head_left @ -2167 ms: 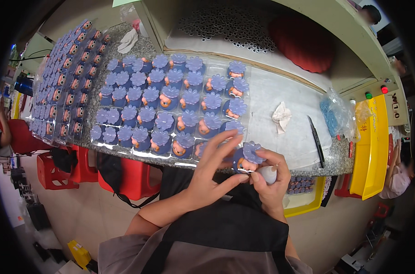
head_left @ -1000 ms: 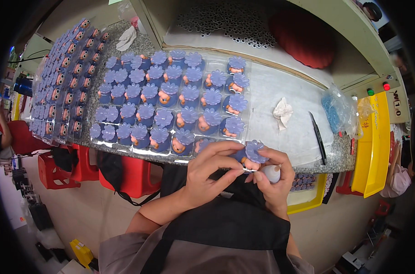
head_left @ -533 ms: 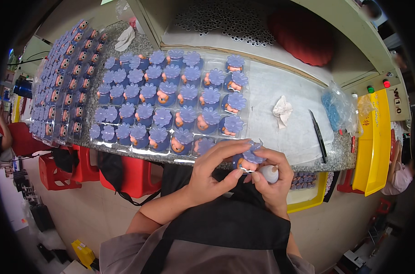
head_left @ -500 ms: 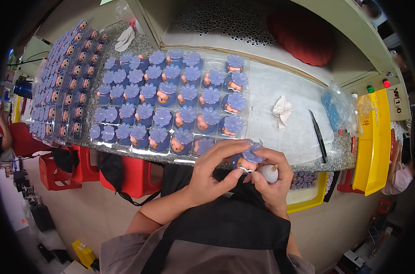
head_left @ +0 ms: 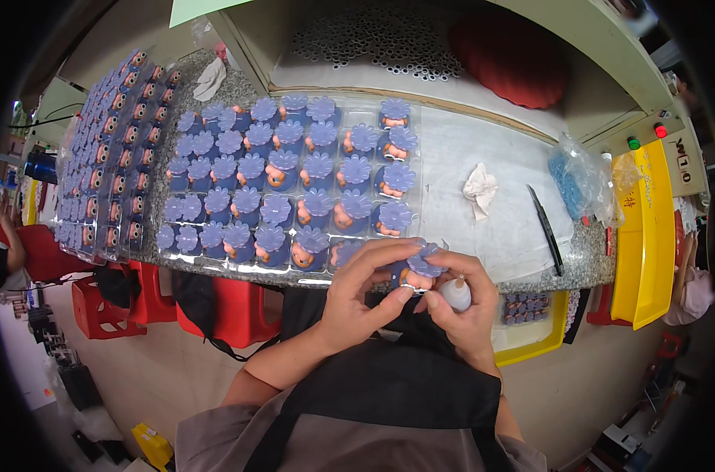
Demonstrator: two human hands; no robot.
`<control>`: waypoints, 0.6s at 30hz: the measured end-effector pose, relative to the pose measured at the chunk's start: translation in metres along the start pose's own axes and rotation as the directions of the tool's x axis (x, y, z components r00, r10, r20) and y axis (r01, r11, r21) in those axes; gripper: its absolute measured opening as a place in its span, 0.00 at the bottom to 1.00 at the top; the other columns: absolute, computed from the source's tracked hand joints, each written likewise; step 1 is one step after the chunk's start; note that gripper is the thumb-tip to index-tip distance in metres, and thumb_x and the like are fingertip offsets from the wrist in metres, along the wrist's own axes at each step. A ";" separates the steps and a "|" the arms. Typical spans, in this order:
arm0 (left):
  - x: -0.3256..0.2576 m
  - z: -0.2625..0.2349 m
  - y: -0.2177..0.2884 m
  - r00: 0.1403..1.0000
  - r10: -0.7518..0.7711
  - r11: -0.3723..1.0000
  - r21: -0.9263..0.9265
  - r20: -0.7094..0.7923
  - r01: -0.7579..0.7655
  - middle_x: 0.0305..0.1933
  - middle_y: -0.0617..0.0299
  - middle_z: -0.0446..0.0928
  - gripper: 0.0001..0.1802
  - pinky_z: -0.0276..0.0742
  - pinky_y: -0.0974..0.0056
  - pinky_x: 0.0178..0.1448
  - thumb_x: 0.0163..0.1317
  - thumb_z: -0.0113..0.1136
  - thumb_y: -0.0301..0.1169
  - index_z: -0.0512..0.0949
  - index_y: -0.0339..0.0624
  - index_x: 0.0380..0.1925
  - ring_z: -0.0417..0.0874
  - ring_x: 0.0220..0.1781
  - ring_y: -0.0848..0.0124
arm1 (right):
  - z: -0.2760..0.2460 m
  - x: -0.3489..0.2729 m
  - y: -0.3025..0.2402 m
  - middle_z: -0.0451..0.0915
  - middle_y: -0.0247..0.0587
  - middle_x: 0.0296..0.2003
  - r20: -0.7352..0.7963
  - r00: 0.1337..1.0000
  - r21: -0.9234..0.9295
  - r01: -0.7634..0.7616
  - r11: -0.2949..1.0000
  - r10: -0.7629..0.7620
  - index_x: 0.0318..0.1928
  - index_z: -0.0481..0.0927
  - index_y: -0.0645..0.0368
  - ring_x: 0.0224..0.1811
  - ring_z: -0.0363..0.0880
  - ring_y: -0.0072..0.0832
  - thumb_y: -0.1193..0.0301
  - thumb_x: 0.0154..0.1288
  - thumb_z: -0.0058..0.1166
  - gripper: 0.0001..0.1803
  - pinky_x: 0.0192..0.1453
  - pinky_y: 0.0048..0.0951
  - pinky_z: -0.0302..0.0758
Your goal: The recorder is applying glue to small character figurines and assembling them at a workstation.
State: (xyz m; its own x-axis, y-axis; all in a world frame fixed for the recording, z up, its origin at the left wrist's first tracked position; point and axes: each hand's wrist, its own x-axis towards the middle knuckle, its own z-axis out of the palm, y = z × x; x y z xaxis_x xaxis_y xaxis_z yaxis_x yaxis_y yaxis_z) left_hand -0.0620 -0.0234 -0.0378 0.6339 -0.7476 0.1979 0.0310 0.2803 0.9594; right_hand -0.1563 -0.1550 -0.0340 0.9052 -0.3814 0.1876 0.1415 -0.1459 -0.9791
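Note:
A small blue figurine [head_left: 415,277] with a purple flower-shaped top is held between my two hands, just off the table's front edge. My left hand [head_left: 364,297] is closed round its left side, thumb low against the figurine. My right hand [head_left: 469,318] pinches its other side and also keeps a small white squeeze bottle [head_left: 456,295] with a narrow tip in the palm. Clear plastic trays [head_left: 373,253] to the left carry rows of similar figurines, the nearest right by my left hand.
More filled trays [head_left: 110,165] stand stacked at far left. On the white sheet [head_left: 444,157] lie a crumpled tissue [head_left: 480,191] and black tweezers [head_left: 545,230]. Many small rings [head_left: 377,43] and a red cushion-like item [head_left: 511,59] are on the shelf. A yellow bin [head_left: 644,244] is at right.
The view has shifted slightly. My hands keep their grip on the figurine and bottle, and the figurine's flower top appears turned a little.

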 end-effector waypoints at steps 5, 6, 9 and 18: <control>0.001 0.002 -0.003 0.999 -0.006 1.000 -0.003 -0.040 0.006 0.54 0.55 0.64 0.22 0.73 0.66 0.52 0.53 0.54 0.23 0.67 0.39 0.51 0.68 0.55 0.67 | -0.002 -0.001 -0.001 0.73 0.43 0.39 -0.003 1.000 0.013 -0.027 1.000 0.027 0.45 0.68 0.66 0.32 0.74 0.21 0.78 0.52 0.54 0.18 0.28 0.20 0.76; 0.002 0.001 -0.002 0.999 -0.005 1.000 -0.002 -0.038 0.005 0.54 0.55 0.64 0.22 0.73 0.66 0.52 0.53 0.54 0.23 0.67 0.39 0.51 0.68 0.55 0.67 | -0.002 0.000 -0.001 0.73 0.43 0.38 -0.012 1.000 0.023 -0.019 1.000 0.019 0.45 0.68 0.66 0.32 0.74 0.21 0.78 0.52 0.54 0.18 0.27 0.20 0.76; 0.004 -0.001 -0.001 1.000 -0.030 0.998 -0.052 0.003 0.031 0.54 0.55 0.63 0.22 0.72 0.66 0.52 0.53 0.54 0.23 0.67 0.39 0.51 0.68 0.56 0.67 | -0.004 0.001 -0.001 0.72 0.44 0.39 0.007 1.000 0.052 -0.011 0.999 0.011 0.45 0.68 0.66 0.32 0.74 0.21 0.78 0.52 0.54 0.18 0.27 0.20 0.76; 0.000 0.003 -0.002 1.000 0.021 0.999 -0.029 -0.004 -0.021 0.54 0.51 0.61 0.21 0.68 0.63 0.54 0.54 0.50 0.20 0.64 0.32 0.50 0.65 0.57 0.64 | -0.001 0.000 -0.004 0.72 0.45 0.40 -0.011 0.999 0.056 -0.041 0.998 0.042 0.45 0.69 0.66 0.32 0.74 0.22 0.79 0.51 0.53 0.18 0.27 0.21 0.76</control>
State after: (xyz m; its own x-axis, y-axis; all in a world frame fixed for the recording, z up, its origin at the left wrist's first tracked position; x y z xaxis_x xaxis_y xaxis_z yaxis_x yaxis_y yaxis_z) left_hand -0.0644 -0.0262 -0.0388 0.6374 -0.7394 0.2169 0.0403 0.3132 0.9488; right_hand -0.1576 -0.1555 -0.0304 0.9057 -0.3973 0.1475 0.1263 -0.0792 -0.9888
